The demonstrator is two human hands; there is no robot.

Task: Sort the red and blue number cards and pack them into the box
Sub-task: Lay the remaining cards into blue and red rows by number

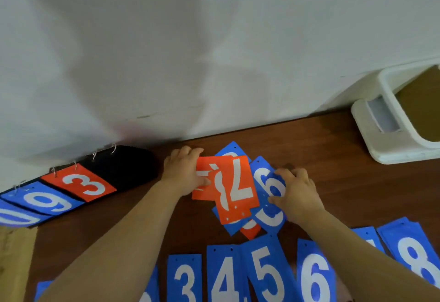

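Note:
A loose pile of red and blue number cards lies mid-table. My left hand (184, 173) grips a red card (202, 180) at the pile's left edge; a red 7 card (238, 187) overlaps it. My right hand (296, 192) presses fingers on a blue 6 card (267, 182) at the pile's right. Along the near edge lies a row of blue cards: 3 (184, 278), 4 (225, 275), 5 (266, 270), 6 (314, 275) and 8 (414, 254). A cardboard box (14, 261) shows at the left edge.
A black flip scoreboard (123, 166) lies at the left by the wall, showing a red 3 (81, 182) and a blue 9 (45, 200). A white container (390, 132) stands at the back right. The brown wooden table (345, 170) meets a white wall.

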